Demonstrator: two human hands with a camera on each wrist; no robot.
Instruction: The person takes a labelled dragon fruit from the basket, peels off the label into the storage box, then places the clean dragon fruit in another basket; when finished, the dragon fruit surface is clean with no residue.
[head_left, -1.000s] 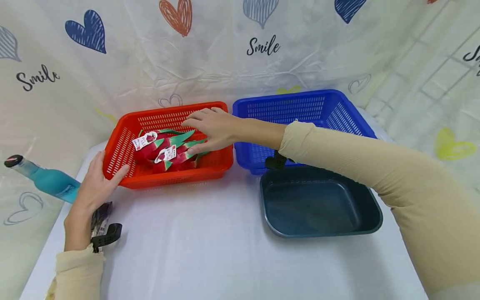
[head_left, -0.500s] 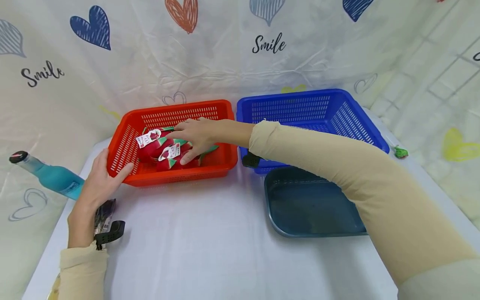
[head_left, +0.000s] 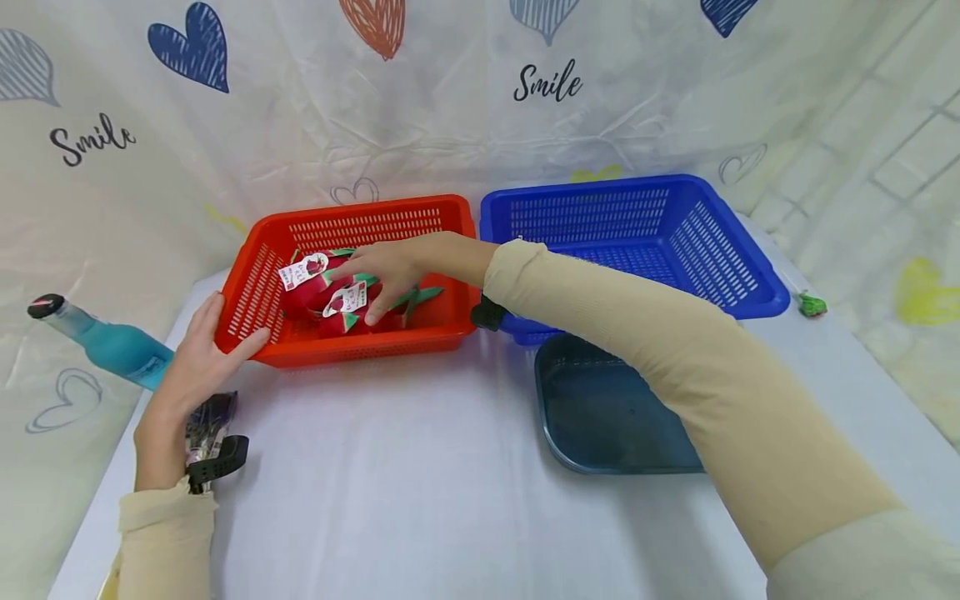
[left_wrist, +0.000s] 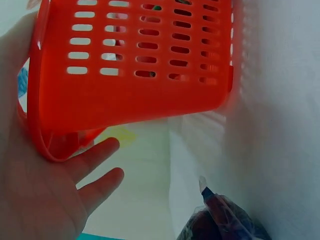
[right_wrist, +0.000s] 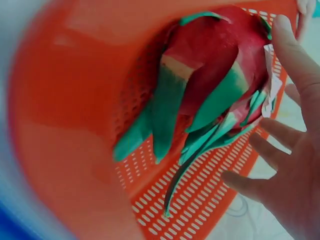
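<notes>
Red dragon fruits (head_left: 302,302) with green scales and white labels lie in the red slotted basket (head_left: 375,343). My left hand (head_left: 197,362) holds the basket's near left corner, its thumb along the front rim. In the left wrist view that rim lies across the palm, and two fingers (left_wrist: 102,185) stick out straight beneath it. My right hand (head_left: 397,265) hovers over the fruits with its fingers spread. The right wrist view has the thumb beside a label on a dragon fruit (right_wrist: 215,55), the other fingertips (right_wrist: 232,177) apart around the fruits' far side.
A blue slotted basket (head_left: 592,208) stands just right of the red one, with a dark bin (head_left: 615,417) in front of it. A blue bottle (head_left: 123,350) and a plastic-wrapped item (head_left: 212,417) are by my left arm. A small green object (head_left: 812,305) lies far right.
My right hand has moved left and down over the dragon fruits. My left hand stays on the basket's corner. The head view has shifted slightly, bringing the small green object into sight.
</notes>
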